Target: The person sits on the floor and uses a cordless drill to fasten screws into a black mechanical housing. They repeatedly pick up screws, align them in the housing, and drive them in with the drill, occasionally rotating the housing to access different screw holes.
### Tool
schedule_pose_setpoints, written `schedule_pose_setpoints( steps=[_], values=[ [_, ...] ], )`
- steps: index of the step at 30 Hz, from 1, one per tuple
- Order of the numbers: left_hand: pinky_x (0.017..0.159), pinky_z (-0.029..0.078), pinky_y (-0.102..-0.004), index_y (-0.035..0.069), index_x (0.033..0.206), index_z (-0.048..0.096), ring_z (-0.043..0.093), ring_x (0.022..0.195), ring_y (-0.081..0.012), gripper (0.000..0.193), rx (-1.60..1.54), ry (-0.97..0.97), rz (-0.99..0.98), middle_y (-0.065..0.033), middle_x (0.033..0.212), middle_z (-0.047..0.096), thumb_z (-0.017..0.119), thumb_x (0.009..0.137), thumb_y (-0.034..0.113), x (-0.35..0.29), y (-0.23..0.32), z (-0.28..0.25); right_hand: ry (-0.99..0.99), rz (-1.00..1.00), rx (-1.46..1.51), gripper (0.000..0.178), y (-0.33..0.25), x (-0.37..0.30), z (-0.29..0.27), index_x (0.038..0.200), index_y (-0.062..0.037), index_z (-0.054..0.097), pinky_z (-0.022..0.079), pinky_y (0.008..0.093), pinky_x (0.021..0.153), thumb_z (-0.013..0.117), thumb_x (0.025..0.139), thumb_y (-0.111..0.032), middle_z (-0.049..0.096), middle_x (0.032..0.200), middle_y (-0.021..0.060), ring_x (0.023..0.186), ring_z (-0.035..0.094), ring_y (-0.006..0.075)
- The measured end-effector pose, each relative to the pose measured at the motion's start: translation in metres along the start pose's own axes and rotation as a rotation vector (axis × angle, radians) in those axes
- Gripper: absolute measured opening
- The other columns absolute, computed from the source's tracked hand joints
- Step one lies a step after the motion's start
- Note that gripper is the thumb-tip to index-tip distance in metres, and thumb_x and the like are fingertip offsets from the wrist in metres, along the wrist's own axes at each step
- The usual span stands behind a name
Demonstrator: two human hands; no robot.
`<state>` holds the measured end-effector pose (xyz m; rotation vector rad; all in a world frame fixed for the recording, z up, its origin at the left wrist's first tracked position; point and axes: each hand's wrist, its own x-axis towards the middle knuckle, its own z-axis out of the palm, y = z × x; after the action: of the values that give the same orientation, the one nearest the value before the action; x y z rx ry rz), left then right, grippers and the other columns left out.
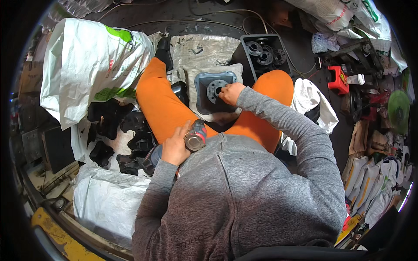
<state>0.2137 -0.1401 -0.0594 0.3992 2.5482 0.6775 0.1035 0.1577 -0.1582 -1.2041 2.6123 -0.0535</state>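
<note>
My left hand is closed around a power tool with a dark red-and-black body and a round metal front, held against my lap. Between my knees lies a dark grey, square-rimmed part, with a round metal flange with holes in its middle. Bent over the flange's right side is my right hand. Its fingertips are pinched together at the dark centre ring, and what they hold there is hidden. A pale padded cloth lies beneath the square part.
Beyond my right knee, a grey bin holds several round flanges. Black moulded parts lie to the left, below a large white sack. A red container stands at right; a cable crosses the floor ahead.
</note>
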Motion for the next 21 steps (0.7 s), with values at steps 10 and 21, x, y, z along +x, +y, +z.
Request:
schedule_pose_setpoints(
  steps=[10, 21],
  values=[
    [0.089, 0.051, -0.0335, -0.002, 0.122, 0.056, 0.066, 0.098, -0.0208, 0.056, -0.7, 0.084, 0.01, -0.0123, 0.11, 0.066, 0.081, 0.073, 0.01, 0.0, 0.034, -0.094, 0.547, 0.446, 2.774, 0.05, -0.032, -0.036, -0.025, 0.143, -0.0006, 0.036, 0.052, 0.0267, 0.066, 0.047, 0.094, -0.01, 0.059, 0.094, 0.0036, 0.081, 0.06, 0.0142],
    [0.083, 0.053, -0.0323, -0.001, 0.117, 0.058, 0.068, 0.093, -0.0201, 0.05, -0.364, 0.098, 0.27, -0.0106, 0.103, 0.069, 0.082, 0.074, 0.01, 0.021, 0.058, -0.093, 0.567, 0.339, 2.916, 0.035, -0.057, -0.04, -0.026, 0.13, -0.0024, 0.049, 0.059, 0.0382, 0.088, 0.054, 0.096, -0.007, 0.059, 0.126, 0.0143, 0.115, 0.061, 0.0265]
  ],
)
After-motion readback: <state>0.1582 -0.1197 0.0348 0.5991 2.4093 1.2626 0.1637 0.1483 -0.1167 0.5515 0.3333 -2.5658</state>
